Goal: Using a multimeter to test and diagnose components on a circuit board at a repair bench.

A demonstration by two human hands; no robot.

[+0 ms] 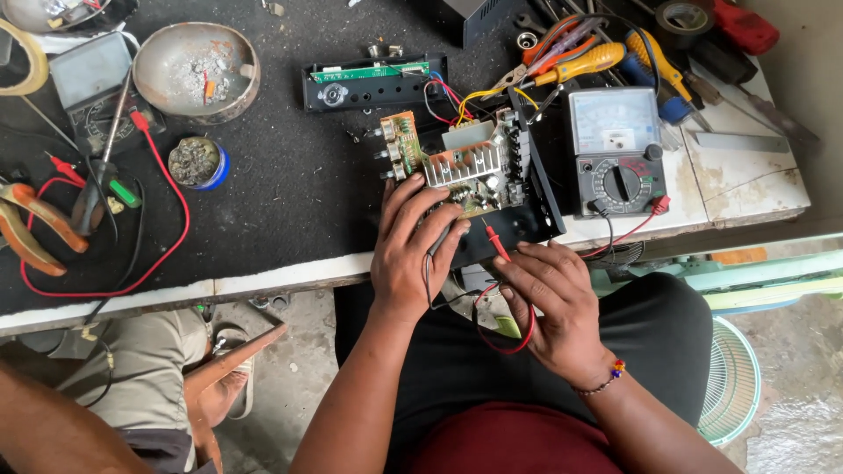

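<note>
While probing: left hand (408, 254) grips black probe; right hand (553, 303) pinches red probe (496, 241).
Risk: circuit board (465, 167) overhangs bench (263, 285) front edge — a slipped tip could short it.

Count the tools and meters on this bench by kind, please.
Meters: 2, an analog one at right, another at far left
Pliers: 2, orange-handled at left, another pair at top
Yellow screwdrivers: 2
Red probes: 2, one at the right hand; the left hand steadies the circuit board
Total: 8
</note>
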